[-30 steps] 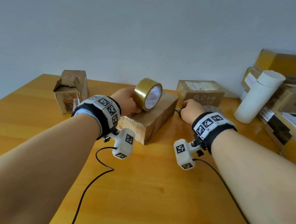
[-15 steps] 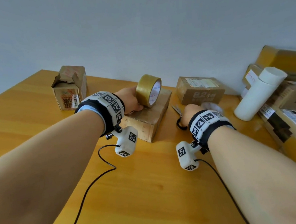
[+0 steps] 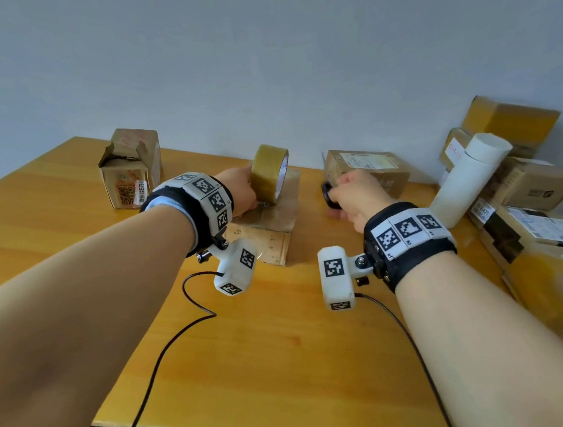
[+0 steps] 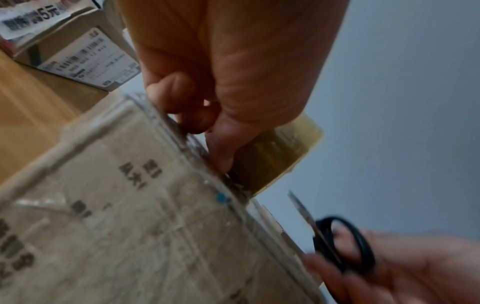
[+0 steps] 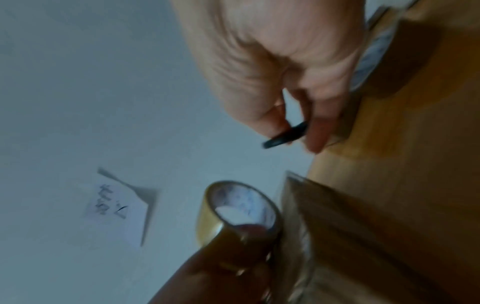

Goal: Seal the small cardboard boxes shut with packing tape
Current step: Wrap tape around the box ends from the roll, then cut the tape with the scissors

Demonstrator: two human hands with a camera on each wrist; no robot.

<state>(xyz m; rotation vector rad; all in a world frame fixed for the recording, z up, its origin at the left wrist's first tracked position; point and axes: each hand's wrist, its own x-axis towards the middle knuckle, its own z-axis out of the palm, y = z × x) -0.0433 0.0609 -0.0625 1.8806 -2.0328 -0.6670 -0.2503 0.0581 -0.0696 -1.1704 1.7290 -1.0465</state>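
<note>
A flat cardboard box lies in the middle of the wooden table. On its top stands a roll of brownish packing tape, held on edge by my left hand; the left wrist view shows the thumb and fingers curled around the roll. Just right of the box, my right hand grips black-handled scissors lifted off the table. The left wrist view shows a finger through the handle loop, blade pointing up. The tape roll and the scissors handle show blurred in the right wrist view.
A torn-topped small box stands at the back left. A labelled box lies behind my right hand. A white cylinder and several stacked boxes crowd the right side. Camera cables trail over the front edge.
My right hand has picked the scissors up from the table beside the box and raised them. My left hand has turned the tape roll more edge-on atop the box.
</note>
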